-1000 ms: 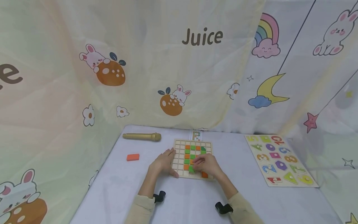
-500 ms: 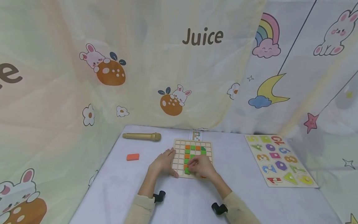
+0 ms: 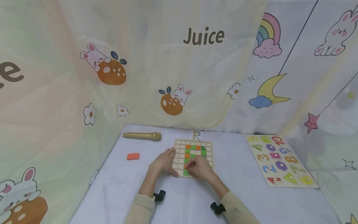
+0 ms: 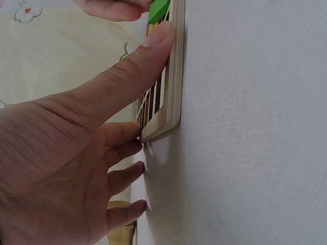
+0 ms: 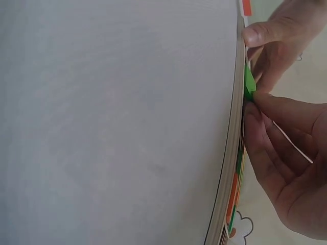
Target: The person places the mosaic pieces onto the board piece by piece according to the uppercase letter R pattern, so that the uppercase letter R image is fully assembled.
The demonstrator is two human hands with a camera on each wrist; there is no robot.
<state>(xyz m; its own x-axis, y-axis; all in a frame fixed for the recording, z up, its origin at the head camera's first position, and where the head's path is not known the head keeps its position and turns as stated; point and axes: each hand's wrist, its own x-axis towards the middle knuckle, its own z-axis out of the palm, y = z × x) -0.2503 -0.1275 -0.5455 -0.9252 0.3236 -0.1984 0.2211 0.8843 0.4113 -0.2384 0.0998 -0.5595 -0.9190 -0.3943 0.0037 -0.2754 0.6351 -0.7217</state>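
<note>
A wooden grid board (image 3: 179, 151) lies on the white-covered table in the head view, with orange and green square tiles in several of its cells. Along its left side rests my left hand (image 3: 163, 163); the thumb presses on the board's front edge and the other fingers are spread, as the left wrist view shows. My right hand (image 3: 201, 168) is over the lower part of the grid and covers some tiles. Between its thumb and fingers it pinches a green block (image 5: 249, 83), which sits tilted at the front row, close to the left thumb.
Left of the board lie an orange block (image 3: 133, 156) and a gold toy microphone (image 3: 142, 136). Behind it is a small pattern card (image 3: 196, 135). A number-and-shape puzzle board (image 3: 279, 161) lies at the right. Printed cloth (image 3: 145, 62) hangs behind the table.
My right hand has moved left and slightly toward me with the green block, over to the front row's left part. The left hand has stayed at the board's side.
</note>
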